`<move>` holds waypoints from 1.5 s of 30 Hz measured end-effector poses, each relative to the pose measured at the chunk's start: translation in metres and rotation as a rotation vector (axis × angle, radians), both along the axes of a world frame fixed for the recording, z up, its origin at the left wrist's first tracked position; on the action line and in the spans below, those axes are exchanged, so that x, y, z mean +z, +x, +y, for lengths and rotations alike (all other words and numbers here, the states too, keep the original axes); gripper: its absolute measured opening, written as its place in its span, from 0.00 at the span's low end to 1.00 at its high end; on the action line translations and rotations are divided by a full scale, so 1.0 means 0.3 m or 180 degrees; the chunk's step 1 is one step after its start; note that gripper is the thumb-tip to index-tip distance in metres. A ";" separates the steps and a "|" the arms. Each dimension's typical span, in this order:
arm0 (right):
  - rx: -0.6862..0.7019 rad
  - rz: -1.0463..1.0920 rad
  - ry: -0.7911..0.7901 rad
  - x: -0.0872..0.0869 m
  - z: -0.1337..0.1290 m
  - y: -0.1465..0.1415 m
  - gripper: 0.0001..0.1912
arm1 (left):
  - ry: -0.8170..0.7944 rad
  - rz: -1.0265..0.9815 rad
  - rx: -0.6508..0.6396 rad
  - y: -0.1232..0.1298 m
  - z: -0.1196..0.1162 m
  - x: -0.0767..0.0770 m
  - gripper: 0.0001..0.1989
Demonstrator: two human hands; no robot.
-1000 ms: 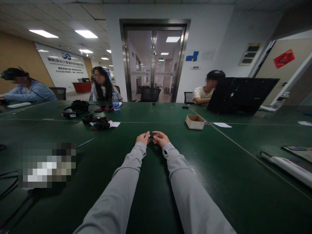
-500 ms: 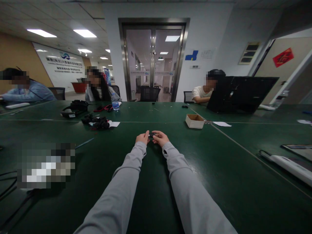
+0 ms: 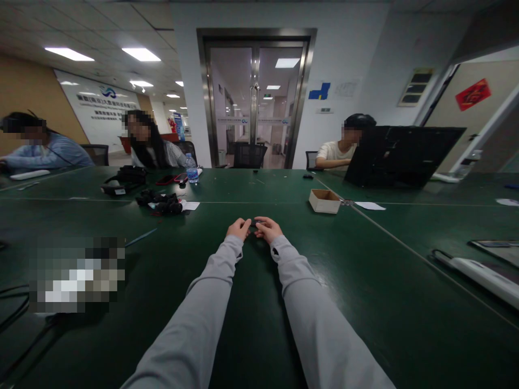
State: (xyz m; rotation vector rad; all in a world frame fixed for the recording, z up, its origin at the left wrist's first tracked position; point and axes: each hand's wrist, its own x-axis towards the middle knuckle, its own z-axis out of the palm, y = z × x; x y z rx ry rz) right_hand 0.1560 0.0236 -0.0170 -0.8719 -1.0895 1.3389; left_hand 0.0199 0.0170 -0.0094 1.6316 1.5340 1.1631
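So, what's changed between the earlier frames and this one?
The left hand has shifted slightly right at the small dark object, whose silvery end no longer shows. Across the table, the long-haired person has leaned toward picture left. Nothing was visibly let go. The right hand, open box and water bottle stayed put.

Right hand point(image 3: 268, 230) grips a dark piece point(image 3: 254, 222), left hand point(image 3: 238, 229) at its end; box point(image 3: 324, 204) at two o'clock, black heap point(image 3: 162, 202) at ten.
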 end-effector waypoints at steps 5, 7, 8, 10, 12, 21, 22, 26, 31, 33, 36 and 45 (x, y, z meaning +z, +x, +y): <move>-0.0103 0.0198 -0.0151 0.008 -0.004 0.001 0.12 | 0.0196 -0.0299 -0.0295 -0.004 -0.016 0.008 0.09; -0.0113 0.0212 -0.0181 0.011 -0.005 0.001 0.11 | 0.0330 -0.0285 -0.0387 -0.005 -0.022 0.014 0.10; -0.0117 0.0202 -0.0181 0.011 -0.005 0.000 0.11 | 0.0359 -0.0305 -0.0432 -0.004 -0.025 0.017 0.11; -0.0111 0.0151 -0.0169 0.010 -0.004 0.000 0.12 | 0.0301 -0.0423 -0.0487 -0.001 -0.026 0.020 0.14; -0.0055 0.0072 -0.0131 0.007 -0.002 -0.001 0.13 | 0.0179 -0.0580 -0.0434 0.003 -0.024 0.021 0.15; 0.0236 -0.0115 0.0236 0.002 -0.010 0.005 0.22 | 0.0042 -0.0385 -0.0251 -0.002 -0.027 0.030 0.17; 0.0247 -0.0123 0.0248 0.003 -0.011 0.006 0.22 | 0.0037 -0.0324 -0.0231 -0.003 -0.027 0.031 0.17; 0.0219 -0.0134 0.0266 0.005 -0.013 0.005 0.22 | 0.0073 -0.0339 -0.0171 -0.001 -0.021 0.024 0.17; 0.0138 -0.0133 0.0180 0.000 -0.006 0.005 0.21 | 0.0196 -0.0418 -0.0216 -0.001 -0.012 0.013 0.13; 0.0070 -0.0113 0.0115 -0.001 -0.003 0.004 0.19 | 0.0212 -0.0423 -0.0272 -0.003 -0.011 0.015 0.13; -0.0016 -0.0082 0.0021 -0.001 0.000 0.002 0.17 | 0.0127 -0.0482 -0.0254 0.000 -0.013 0.023 0.13; 0.0004 -0.0082 -0.0011 0.000 0.000 0.001 0.15 | -0.0079 -0.0529 -0.0122 0.008 -0.023 0.028 0.13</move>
